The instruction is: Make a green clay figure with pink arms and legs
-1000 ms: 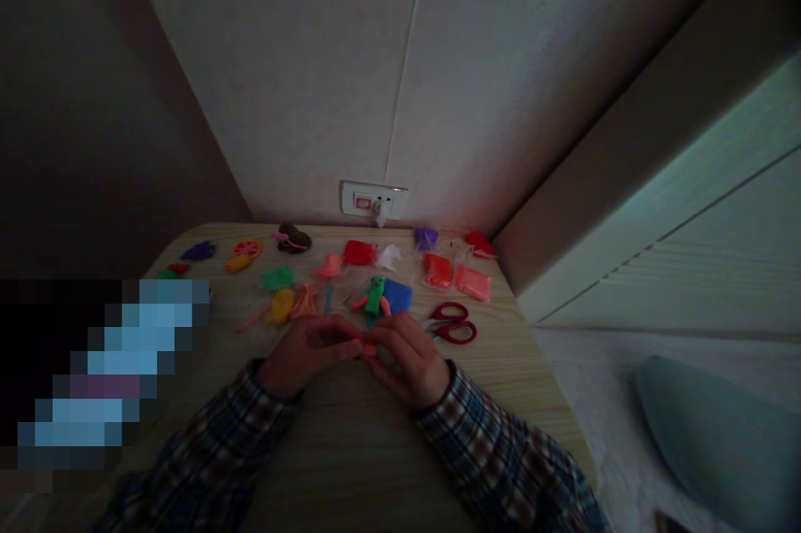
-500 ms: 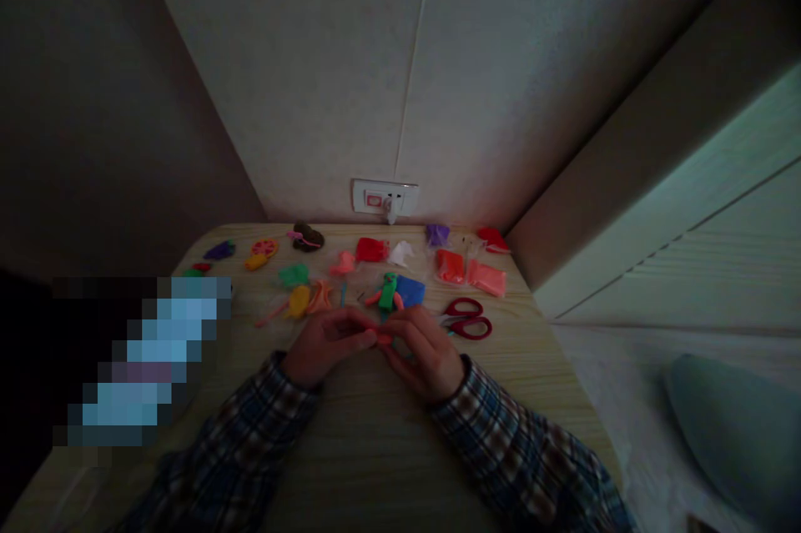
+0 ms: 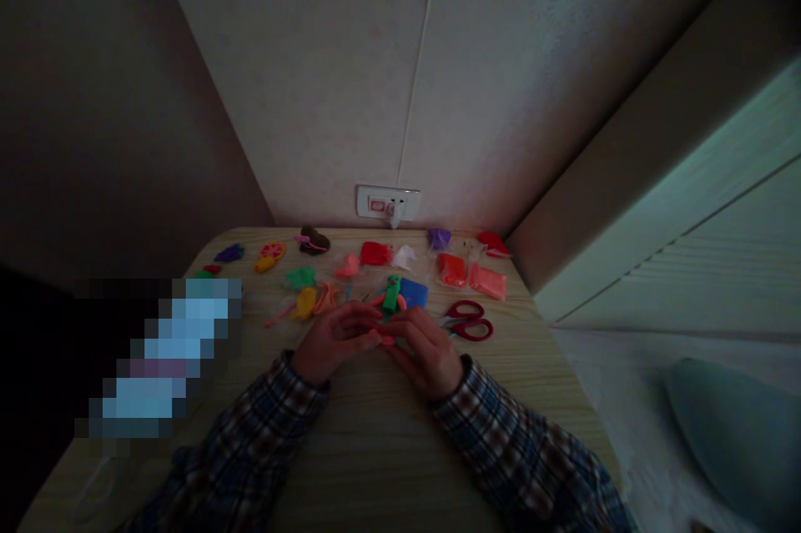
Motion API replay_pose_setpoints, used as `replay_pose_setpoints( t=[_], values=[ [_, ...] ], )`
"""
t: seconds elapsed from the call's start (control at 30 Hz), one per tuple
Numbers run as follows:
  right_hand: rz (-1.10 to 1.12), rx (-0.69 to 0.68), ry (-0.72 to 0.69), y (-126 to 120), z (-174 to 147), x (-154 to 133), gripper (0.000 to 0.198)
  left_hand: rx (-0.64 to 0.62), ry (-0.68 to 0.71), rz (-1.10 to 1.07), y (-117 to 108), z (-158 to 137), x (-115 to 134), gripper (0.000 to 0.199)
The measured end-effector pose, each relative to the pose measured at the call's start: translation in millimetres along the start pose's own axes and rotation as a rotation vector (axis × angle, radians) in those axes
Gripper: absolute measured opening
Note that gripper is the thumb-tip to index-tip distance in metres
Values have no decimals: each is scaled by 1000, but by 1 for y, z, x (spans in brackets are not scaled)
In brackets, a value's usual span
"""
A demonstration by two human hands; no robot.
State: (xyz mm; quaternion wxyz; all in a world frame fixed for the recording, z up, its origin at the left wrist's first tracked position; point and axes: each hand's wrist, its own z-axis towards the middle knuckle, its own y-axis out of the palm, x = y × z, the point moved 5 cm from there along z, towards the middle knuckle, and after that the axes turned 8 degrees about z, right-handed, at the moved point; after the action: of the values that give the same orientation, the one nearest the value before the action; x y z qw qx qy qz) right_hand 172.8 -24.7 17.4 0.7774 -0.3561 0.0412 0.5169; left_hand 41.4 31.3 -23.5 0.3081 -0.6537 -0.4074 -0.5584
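Note:
In front of me, my left hand and my right hand meet fingertip to fingertip over the table. Between them is a small coral-pink piece of modelling clay, pinched by the right fingers, with my left thumb and fingertips closed at its left side. Part of the piece is hidden by the fingers. Just beyond the hands lies a green clay figure with pink limbs, beside a blue clay packet. Scissors with dark red handles lie right of my right hand.
Packets of red, orange-red, pink and purple clay lie toward the back. Yellow clay and green clay are on the left. A pixelated bright patch covers the table's left side. A wall socket is behind.
The view has shifted slightly, so the table's things appear a little lower and further right. Both hands stay together at the pink clay, with a small movement of the fingers.

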Motion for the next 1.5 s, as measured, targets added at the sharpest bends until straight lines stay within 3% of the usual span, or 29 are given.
replay_pose_setpoints(
  t=[1.5],
  values=[
    [-82, 69, -55, -7, 6, -12, 13, -23, 168, 84, 8, -10, 16, 18]
  ],
)
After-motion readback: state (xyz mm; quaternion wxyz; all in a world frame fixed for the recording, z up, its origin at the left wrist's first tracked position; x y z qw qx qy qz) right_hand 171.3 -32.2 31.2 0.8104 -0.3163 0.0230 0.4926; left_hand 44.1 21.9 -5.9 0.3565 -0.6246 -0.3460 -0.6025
